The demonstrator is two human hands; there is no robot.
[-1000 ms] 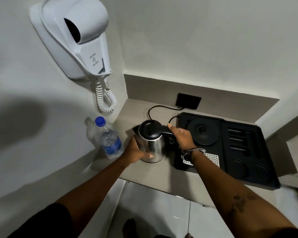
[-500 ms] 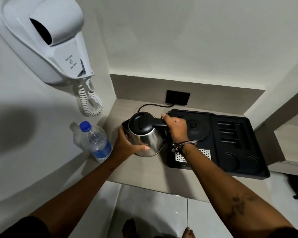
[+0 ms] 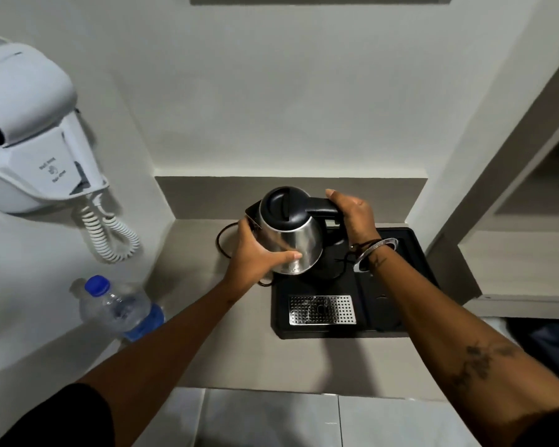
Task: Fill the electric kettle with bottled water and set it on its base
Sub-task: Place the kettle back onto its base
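Kettle: the steel electric kettle (image 3: 291,240) with its black lid shut is held between both hands, over the far left part of the black tray (image 3: 410,266); whether it touches what is under it cannot be told.
Left hand: the left hand (image 3: 255,256) is wrapped round the kettle's left and near side, fingers spread on the steel, thumb pressed on the lower body.
Right hand: the right hand (image 3: 352,214) is closed round the black handle on the kettle's right side; a bangle (image 3: 373,250) sits on that wrist.
Base: hidden under the kettle; a dark cord (image 3: 221,243) loops on the tabletop (image 3: 226,350) just left of the kettle.
Bottle: the water bottle (image 3: 120,306) with a blue cap on stands at the near left of the tabletop, well apart from both hands.
Tray: a perforated metal grille (image 3: 321,309) lies in its near part, near the kettle.
Wall: a white hair dryer (image 3: 29,130) with a coiled cord hangs on the left wall.
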